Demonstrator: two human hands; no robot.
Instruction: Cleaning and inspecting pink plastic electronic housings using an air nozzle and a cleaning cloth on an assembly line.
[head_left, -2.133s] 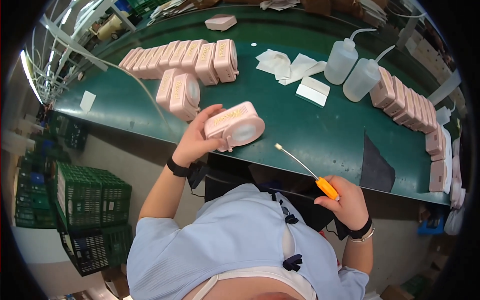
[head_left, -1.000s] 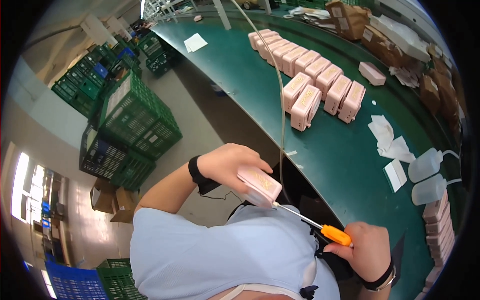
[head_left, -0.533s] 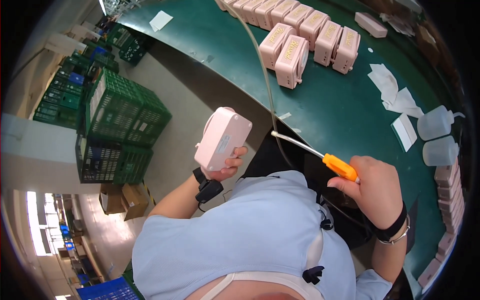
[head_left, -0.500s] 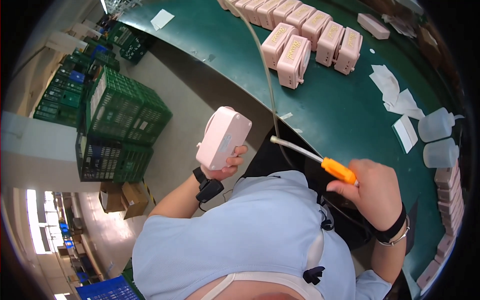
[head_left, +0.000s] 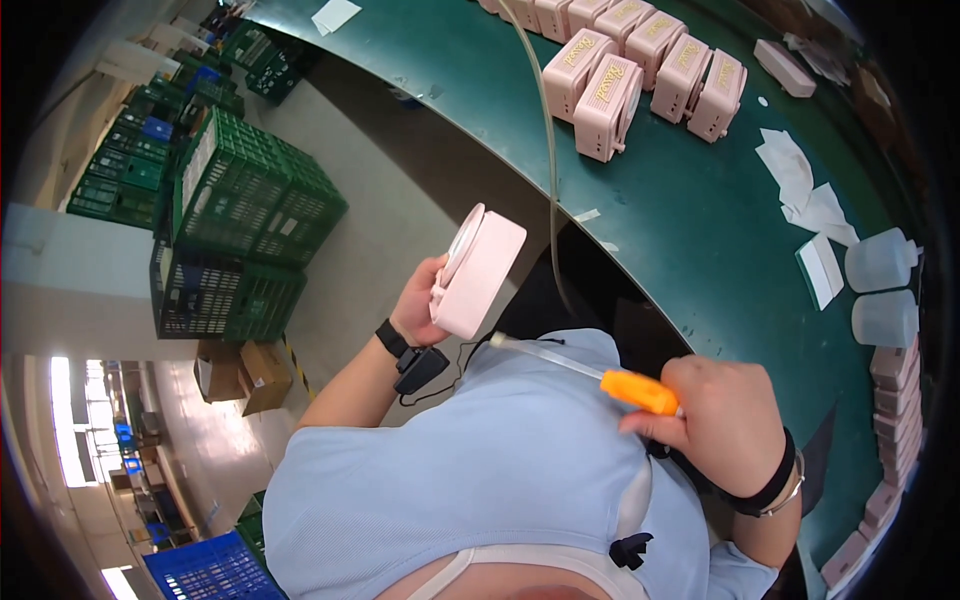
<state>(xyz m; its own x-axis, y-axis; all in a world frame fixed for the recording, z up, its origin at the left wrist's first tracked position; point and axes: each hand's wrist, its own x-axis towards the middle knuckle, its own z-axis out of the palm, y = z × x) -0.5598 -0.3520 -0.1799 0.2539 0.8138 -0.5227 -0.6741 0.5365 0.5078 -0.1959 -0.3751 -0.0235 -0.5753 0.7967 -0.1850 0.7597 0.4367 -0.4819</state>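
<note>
My left hand (head_left: 413, 303) holds a pink box-shaped device (head_left: 485, 275) over the gap in front of the bench. A round, pale disc-like part shows on its left side, with a small knob below it. My right hand (head_left: 722, 415) is closed around a tool with an orange handle (head_left: 640, 392). Its slim, pale shaft (head_left: 555, 358) points left, ending in a wider whitish tip just below the device and apart from it. The exact kind of tool I cannot tell.
Several similar pink devices (head_left: 608, 108) stand in rows on the green bench (head_left: 690, 235), with a thin hose (head_left: 548, 130) hanging past them. White cloths (head_left: 790, 170) and translucent bottles (head_left: 885, 318) lie to the right. Green crates (head_left: 255, 190) are stacked at left.
My left hand has turned the pink device, so its plain side faces up and the disc side shows more. The tool in my right hand has moved down and left.
</note>
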